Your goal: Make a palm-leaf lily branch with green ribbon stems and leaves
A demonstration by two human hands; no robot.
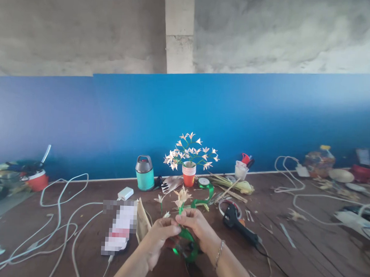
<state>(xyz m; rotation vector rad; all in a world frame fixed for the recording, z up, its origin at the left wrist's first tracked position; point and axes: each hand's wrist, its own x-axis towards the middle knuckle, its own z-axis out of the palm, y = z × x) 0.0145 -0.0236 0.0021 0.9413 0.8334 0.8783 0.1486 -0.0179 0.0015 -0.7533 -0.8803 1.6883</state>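
Observation:
Close together at the lower middle, both of my hands pinch the base of a cream artificial flower point(182, 196). My left hand point(159, 238) has thumb and fingertips closed at the green stem, just below the petals. From the other side my right hand point(197, 225) grips a green ribbon point(187, 235) at that stem; the ribbon loops down below the fingers. The exact finger contacts are partly hidden. A smaller cream flower point(160, 199) on a green stem is to the left. Behind, an orange-and-white paper cup point(188, 177) holds several finished flower stems.
A black glue gun point(240, 227) with its cord lies to the right, near a tape roll point(230, 208). A ribbon spool point(204, 182) and dry husks point(232, 183) are behind. Left are a teal lidded container point(145, 175), a blurred phone point(119, 229) and white cables point(59, 210).

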